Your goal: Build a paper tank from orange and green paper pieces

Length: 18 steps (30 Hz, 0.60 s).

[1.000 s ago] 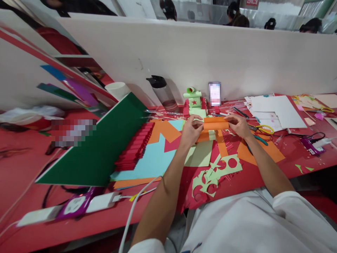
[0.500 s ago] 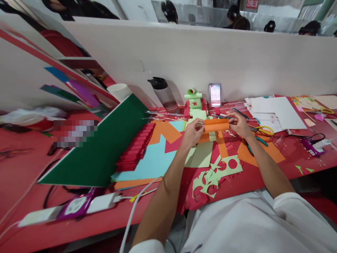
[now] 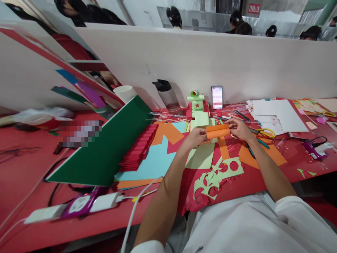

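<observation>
Between my two hands is a piece of orange paper [image 3: 218,131], partly rolled and held level above the table. My left hand [image 3: 198,136] grips its left end with the fingers closed. At the right end, my right hand [image 3: 238,128] pinches the paper. Just behind stands a light green paper model [image 3: 198,105] with a red star and red side parts. A sheet of light green paper [image 3: 201,157] lies below my left hand. Cut-out green paper scraps [image 3: 231,168] are spread nearer my body.
A green board [image 3: 105,147] leans at the left beside folded red paper strips [image 3: 139,147]. A bottle [image 3: 168,96] and a phone [image 3: 217,97] stand along the white partition. Yellow-handled scissors [image 3: 267,133] and teal-handled pliers [image 3: 260,143] lie right of my hands. A white cable [image 3: 134,218] crosses the front edge.
The view has shifted slightly, so everything sits a little lower and further right. The orange paper stays between both hands and its front face is tilted a bit differently.
</observation>
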{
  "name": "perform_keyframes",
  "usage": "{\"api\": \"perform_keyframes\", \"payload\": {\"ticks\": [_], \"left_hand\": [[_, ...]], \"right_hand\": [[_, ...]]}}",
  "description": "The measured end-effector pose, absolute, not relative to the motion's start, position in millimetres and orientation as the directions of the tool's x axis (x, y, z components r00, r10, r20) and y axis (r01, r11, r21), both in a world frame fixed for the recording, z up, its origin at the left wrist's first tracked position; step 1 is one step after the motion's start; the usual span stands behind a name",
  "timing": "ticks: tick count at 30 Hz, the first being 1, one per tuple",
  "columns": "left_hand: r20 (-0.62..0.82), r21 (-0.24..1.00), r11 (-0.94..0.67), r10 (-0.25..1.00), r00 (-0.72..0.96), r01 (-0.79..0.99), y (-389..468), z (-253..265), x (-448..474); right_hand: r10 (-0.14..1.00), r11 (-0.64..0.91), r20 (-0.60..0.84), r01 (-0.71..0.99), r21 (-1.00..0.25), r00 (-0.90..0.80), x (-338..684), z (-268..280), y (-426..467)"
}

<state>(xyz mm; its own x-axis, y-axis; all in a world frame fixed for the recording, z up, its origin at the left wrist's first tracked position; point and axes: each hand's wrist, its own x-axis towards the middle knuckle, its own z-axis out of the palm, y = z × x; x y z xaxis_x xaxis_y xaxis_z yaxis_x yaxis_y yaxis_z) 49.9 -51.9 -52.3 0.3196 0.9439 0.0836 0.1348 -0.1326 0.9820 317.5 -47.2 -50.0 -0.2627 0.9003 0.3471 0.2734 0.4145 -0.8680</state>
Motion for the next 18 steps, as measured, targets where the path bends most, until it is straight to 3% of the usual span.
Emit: {"api": "perform_keyframes", "payload": {"ticks": [4,18], "left_hand": [[0.025,0.986,-0.087,0.922,0.386,0.145,-49.7,-49.6,46.0],[0.058,0.989,-0.099,0.941,0.333,0.107,-50.6,-51.1,52.3]], "right_hand": [[0.905,0.409,0.341,0.292,-0.865,-0.256,319.9,-51.6,-46.2],[0.897,0.434,0.391,0.248,-0.866,-0.204,316.2,-49.3,-47.9]]}}
